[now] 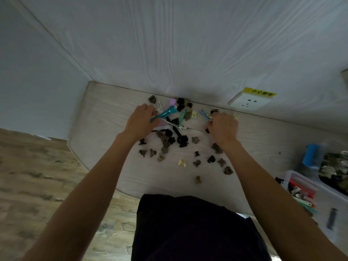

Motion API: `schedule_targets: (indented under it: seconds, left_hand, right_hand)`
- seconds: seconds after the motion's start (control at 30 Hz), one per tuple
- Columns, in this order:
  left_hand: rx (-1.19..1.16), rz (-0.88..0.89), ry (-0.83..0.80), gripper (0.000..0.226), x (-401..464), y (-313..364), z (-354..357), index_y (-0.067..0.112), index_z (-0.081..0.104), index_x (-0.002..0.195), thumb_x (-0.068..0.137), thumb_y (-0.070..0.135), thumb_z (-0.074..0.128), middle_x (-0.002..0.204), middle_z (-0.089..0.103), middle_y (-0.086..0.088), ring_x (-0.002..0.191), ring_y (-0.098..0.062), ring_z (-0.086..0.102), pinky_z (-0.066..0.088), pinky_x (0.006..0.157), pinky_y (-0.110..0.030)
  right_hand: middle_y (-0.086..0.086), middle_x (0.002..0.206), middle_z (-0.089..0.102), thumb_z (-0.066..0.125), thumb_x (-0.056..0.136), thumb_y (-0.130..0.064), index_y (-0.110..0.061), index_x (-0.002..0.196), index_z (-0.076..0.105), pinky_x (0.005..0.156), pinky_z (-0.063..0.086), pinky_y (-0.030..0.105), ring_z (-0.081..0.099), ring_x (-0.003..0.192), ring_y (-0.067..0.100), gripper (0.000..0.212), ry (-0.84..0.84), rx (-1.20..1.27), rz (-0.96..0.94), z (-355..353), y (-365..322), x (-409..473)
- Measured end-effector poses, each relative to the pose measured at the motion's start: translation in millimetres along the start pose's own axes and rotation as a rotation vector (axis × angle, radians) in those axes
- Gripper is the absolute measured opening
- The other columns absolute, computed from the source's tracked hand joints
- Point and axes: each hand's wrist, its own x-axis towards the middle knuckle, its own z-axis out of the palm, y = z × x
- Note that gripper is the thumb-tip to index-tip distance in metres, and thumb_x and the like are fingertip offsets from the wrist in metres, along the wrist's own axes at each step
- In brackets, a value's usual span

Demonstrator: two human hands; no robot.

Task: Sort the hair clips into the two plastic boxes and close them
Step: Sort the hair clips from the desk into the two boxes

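**A:** where are the clips at?

**B:** the clips (pixel 169 136) are scattered on the desk (pixel 105 117), thickest by the wall (pixel 188 53). mostly small black and brown claws, plus a long teal clip (pixel 163 114).

**A:** hands?

**B:** left hand (pixel 140 122) is curled on the teal clip's near end. right hand (pixel 223 129) is bunched over clips by the wall, can't tell what it's pinching.

**A:** boxes?

**B:** box (pixel 301 182) at far right with long clips inside, lid off. second box (pixel 335 189) just beyond.
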Motion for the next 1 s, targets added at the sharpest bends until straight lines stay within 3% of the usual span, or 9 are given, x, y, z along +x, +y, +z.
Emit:
schedule_targets:
  seconds: [0.13,0.3,0.5,0.6,0.7,0.83,1.0]
  left_hand:
    - [-0.024,-0.042,0.058,0.024,-7.7,-1.2,-7.9,-0.001,0.050,0.105,0.093,0.021,0.051,0.101,0.057,-0.019,0.098,-0.032,0.046,0.035,0.072,-0.035]
    - [0.025,-0.039,-0.046,0.031,-15.8,-4.4,-1.0,0.005,0.047,0.122,0.095,0.020,0.043,0.100,0.059,-0.021,0.097,-0.030,0.045,0.035,0.069,-0.033]
    - [0.101,-0.025,-0.130,0.051,-9.4,-4.0,1.0,0.010,0.049,0.116,0.084,0.047,0.059,0.100,0.057,-0.013,0.098,-0.027,0.047,0.037,0.070,-0.033]
    - [0.078,-0.037,-0.192,0.046,-2.5,-6.1,-1.2,0.012,0.052,0.105,0.082,0.051,0.060,0.094,0.056,-0.009,0.089,-0.022,0.046,0.034,0.065,-0.031]
    - [0.042,-0.054,-0.269,0.032,0.6,-6.1,-2.1,0.016,0.058,0.089,0.083,0.047,0.061,0.084,0.056,-0.004,0.088,-0.026,0.054,0.032,0.059,-0.029]
    - [0.199,-0.015,-0.304,0.032,1.3,-1.2,0.1,0.010,0.064,0.104,0.086,0.037,0.061,0.102,0.064,-0.012,0.095,-0.027,0.055,0.042,0.070,-0.031]
    - [0.199,0.040,-0.254,0.034,-5.9,-7.4,3.0,0.006,0.054,0.115,0.094,0.032,0.049,0.115,0.052,-0.018,0.108,-0.031,0.044,0.038,0.084,-0.036]
  right_hand:
    - [0.018,0.090,0.066,0.049,0.089,-0.019,-0.005,0.102,0.060,0.056,0.036,0.029,0.061,0.082,0.032,0.022,0.080,0.043,-0.036,-0.6,-3.5,0.6]
    - [0.016,0.096,0.068,0.047,0.092,-0.018,-0.006,0.101,0.062,0.061,0.038,0.030,0.063,0.086,0.031,0.021,0.044,0.003,-0.118,3.5,-15.2,14.0]
    - [0.019,0.097,0.064,0.050,0.090,-0.016,-0.001,0.105,0.055,0.064,0.037,0.032,0.060,0.085,0.033,0.021,0.088,0.309,-0.024,-2.5,-15.3,7.4]
    - [0.022,0.102,0.055,0.056,0.087,-0.012,0.002,0.100,0.056,0.067,0.043,0.037,0.057,0.082,0.035,0.020,0.120,0.379,-0.184,-8.5,-19.3,-9.1]
    - [0.020,0.105,0.054,0.056,0.088,-0.018,0.000,0.105,0.052,0.066,0.044,0.039,0.057,0.081,0.034,0.026,-0.046,0.231,-0.319,-3.3,-30.8,-20.6]
    - [0.017,0.108,0.057,0.053,0.091,-0.021,-0.003,0.116,0.045,0.063,0.038,0.034,0.059,0.083,0.034,0.032,-0.134,0.053,-0.323,8.0,-37.4,-18.8]
    - [0.018,0.110,0.053,0.050,0.093,-0.026,-0.003,0.117,0.045,0.064,0.042,0.036,0.058,0.085,0.036,0.033,-0.220,0.043,-0.341,14.8,-31.0,-12.8]
